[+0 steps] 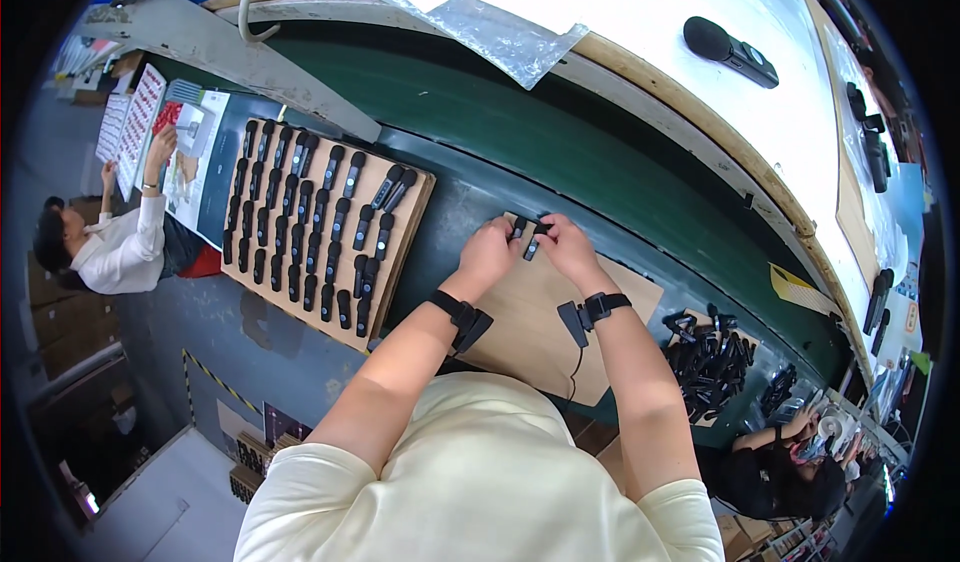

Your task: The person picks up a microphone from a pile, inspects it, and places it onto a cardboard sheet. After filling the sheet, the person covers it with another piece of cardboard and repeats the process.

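Both my hands are over a brown cardboard sheet (540, 322) on the green bench, close together near its far edge. The fingers of my left hand (485, 254) are closed on a small black microphone (518, 228). Just beside it, my right hand (571, 250) pinches another small black microphone (531, 249), its lower end pointing toward me. My fingers partly hide both pieces. Black straps with small devices are around both wrists. On the left, a cardboard-topped board (408, 224) carries rows of similar black microphones (305, 198).
A heap of black microphone pieces (708, 362) lies to the right. Beyond the bench runs a raised white shelf (640, 7) with one larger black microphone (730, 52) and a plastic bag (490, 34). Co-workers sit at far left (125, 252) and lower right (780, 477).
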Motion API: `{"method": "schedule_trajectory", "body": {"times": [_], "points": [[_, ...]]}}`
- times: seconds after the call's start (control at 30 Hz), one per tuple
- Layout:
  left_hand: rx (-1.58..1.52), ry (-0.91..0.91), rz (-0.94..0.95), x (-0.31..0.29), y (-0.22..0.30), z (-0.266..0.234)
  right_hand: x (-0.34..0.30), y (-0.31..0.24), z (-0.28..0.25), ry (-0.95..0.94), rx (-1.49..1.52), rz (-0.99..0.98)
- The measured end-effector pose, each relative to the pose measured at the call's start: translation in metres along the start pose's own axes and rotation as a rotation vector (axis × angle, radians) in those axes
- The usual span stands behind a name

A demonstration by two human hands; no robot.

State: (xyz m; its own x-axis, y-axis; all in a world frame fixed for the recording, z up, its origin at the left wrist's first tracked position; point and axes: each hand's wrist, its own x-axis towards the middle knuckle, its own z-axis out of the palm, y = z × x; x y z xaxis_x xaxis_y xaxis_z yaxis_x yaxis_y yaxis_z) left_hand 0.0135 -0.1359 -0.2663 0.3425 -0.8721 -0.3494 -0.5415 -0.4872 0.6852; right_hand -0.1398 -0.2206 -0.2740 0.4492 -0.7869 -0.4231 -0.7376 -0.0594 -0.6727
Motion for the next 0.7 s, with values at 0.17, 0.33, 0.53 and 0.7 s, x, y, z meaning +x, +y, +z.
{"method": "schedule_trajectory", "body": {"times": [0.17,0.33,0.53,0.7], "points": [[0.003,-0.003,-0.003,0.001,0.000,-0.001,0.000,-0.001,-0.001,0.001,-0.028,-0.012],[0.023,-0.005,0.002,0.001,0.003,-0.002,-0.004,-0.001,-0.003,0.045,0.010,-0.040],[0.127,-0.014,-0.023,0.001,0.010,-0.002,-0.025,0.002,-0.009,0.083,0.074,-0.074],[0.181,-0.020,-0.049,0.002,0.012,0.001,-0.037,0.009,-0.009,0.103,0.026,-0.133]]}}
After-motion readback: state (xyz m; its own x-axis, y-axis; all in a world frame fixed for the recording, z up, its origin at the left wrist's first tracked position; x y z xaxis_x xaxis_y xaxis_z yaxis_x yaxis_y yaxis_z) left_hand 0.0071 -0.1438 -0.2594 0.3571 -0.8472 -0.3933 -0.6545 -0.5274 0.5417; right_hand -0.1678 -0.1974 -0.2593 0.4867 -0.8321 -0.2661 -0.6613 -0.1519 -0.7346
